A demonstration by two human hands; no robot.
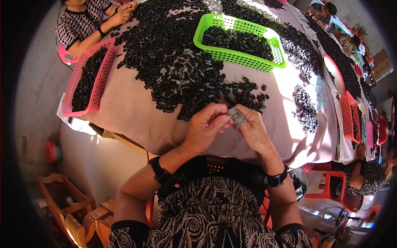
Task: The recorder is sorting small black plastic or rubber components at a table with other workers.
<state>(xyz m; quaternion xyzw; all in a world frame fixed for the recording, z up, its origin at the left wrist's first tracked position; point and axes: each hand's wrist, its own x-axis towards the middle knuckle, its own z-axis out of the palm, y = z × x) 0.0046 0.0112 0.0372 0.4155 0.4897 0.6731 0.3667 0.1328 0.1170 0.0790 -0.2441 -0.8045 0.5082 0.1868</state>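
Together, left hand [204, 128] and right hand [252, 130] pinch something small — grip closed, object hidden.

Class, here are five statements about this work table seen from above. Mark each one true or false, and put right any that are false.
1. The green basket holds black parts. True.
2. The pink basket lies at the table's right edge. False: it lies at the left edge, near another person's arm.
3. The left hand and right hand meet in front of the person at the near table edge. True.
4. A finger of the right hand wears a grey covering. True.
5. The pile of black parts has no metal springs in it. False: pale coiled springs lie mixed in.
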